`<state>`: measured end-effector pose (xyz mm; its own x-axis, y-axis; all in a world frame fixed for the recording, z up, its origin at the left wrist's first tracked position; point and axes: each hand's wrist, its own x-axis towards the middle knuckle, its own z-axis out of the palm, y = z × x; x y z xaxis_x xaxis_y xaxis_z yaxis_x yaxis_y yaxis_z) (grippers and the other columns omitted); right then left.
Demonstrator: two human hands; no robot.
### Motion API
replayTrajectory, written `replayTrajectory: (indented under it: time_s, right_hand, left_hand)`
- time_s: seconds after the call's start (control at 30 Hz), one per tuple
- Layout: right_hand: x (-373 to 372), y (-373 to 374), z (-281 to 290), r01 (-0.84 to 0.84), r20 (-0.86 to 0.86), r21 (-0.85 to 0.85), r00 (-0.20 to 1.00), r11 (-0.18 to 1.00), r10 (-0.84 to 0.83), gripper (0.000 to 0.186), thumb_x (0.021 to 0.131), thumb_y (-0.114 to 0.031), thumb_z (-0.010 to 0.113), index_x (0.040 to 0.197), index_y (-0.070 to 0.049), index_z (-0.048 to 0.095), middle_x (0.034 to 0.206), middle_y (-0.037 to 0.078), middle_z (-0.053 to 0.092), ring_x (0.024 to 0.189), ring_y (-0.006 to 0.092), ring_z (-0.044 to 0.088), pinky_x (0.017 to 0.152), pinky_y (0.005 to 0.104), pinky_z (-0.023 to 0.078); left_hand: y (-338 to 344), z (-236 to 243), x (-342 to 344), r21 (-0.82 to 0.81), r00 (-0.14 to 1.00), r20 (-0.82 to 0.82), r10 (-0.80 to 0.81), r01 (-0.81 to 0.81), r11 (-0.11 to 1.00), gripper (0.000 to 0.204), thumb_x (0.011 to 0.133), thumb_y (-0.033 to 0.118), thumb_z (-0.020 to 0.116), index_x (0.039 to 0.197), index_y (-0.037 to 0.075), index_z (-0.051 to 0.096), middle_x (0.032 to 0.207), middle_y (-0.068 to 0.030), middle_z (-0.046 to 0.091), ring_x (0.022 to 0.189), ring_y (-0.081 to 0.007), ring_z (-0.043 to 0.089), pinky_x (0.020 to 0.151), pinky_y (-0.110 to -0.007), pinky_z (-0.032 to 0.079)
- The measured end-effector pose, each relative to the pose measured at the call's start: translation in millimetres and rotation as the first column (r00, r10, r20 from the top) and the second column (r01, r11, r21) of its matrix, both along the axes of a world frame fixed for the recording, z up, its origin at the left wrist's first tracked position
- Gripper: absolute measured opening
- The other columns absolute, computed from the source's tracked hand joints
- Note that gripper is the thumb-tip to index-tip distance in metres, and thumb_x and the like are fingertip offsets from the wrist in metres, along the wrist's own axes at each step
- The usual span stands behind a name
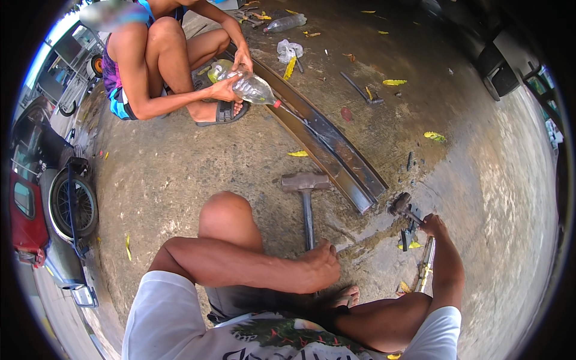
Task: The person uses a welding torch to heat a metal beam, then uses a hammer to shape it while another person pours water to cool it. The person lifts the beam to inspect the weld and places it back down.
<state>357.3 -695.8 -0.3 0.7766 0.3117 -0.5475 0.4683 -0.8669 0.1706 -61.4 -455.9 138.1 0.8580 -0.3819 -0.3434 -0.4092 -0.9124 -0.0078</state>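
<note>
My left hand (321,266) is closed around the handle of a sledgehammer (305,182), whose rusty head points away from me on the concrete. Farther right, my right hand (433,225) grips a short-handled hammer (401,204), its head just beyond the near end of a long steel channel (336,159). The channel lies slantwise on the ground, wet along its inside. At its far end a crouching person's hands (231,84) tilt a clear plastic bottle (255,90) with a red cap, and water runs from it onto the steel.
Another hammer (362,88) lies beyond the channel, near a crumpled plastic bag (290,51) and a second bottle (285,23). Dark metal scraps (410,235) and a pale bar (427,261) lie by my right arm. Yellow leaves are scattered about. A motorcycle wheel (73,203) stands at left.
</note>
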Motion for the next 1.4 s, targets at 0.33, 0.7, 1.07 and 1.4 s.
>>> replayTrajectory:
  time_s: [0.33, 0.7, 1.07, 1.4]
  right_hand:
    - [6.7, -5.3, -5.8, -0.053, -0.015, -0.005, 0.998, 0.999, 0.053, 0.041, 0.075, -0.04, 0.081, 0.106, -0.015, 0.072, 0.111, 0.012, 0.071, 0.108, 0.0302, 0.067, 0.088, 0.0428, 0.053]
    - [-1.9, 2.6, 3.6, -0.016, -0.013, -0.018, 1.0, 1.0, 0.016, 0.039, 0.077, -0.037, 0.08, 0.109, -0.017, 0.072, 0.116, 0.012, 0.07, 0.112, 0.0299, 0.066, 0.093, 0.0425, 0.053]
    - [11.5, -11.3, -10.9, -0.017, -0.015, -0.003, 1.0, 1.0, 0.017, 0.039, 0.076, -0.041, 0.081, 0.104, -0.016, 0.072, 0.109, 0.011, 0.071, 0.107, 0.0301, 0.067, 0.086, 0.0437, 0.053]
    - [1.4, 0.1, 1.0, 0.024, -0.011, -0.015, 1.0, 1.0, -0.024, 0.043, 0.074, -0.041, 0.082, 0.107, -0.017, 0.071, 0.114, 0.011, 0.07, 0.11, 0.0307, 0.066, 0.09, 0.0442, 0.053]
  left_hand:
    - [4.4, 3.9, 0.1, 0.024, 0.998, 0.052, -0.023, 0.021, 0.999, 0.029, 0.081, 0.025, 0.062, 0.091, 0.0, 0.073, 0.093, -0.0134, 0.067, 0.096, -0.0306, 0.063, 0.092, -0.048, 0.046]
    - [8.2, 9.5, -0.4, 0.016, 0.998, 0.051, -0.026, 0.025, 1.0, 0.028, 0.081, 0.026, 0.062, 0.088, 0.001, 0.073, 0.09, -0.011, 0.067, 0.092, -0.0279, 0.061, 0.086, -0.043, 0.045]
    - [9.5, 11.4, 1.8, -0.026, 0.999, 0.035, -0.035, 0.036, 0.999, 0.029, 0.081, 0.026, 0.062, 0.088, 0.0, 0.073, 0.089, -0.0117, 0.067, 0.091, -0.0271, 0.06, 0.084, -0.043, 0.045]
    - [11.7, 13.7, 0.2, -0.002, 0.996, 0.073, -0.044, 0.044, 0.999, 0.028, 0.08, 0.026, 0.063, 0.086, 0.0, 0.072, 0.086, -0.0107, 0.066, 0.087, -0.0256, 0.06, 0.08, -0.04, 0.045]
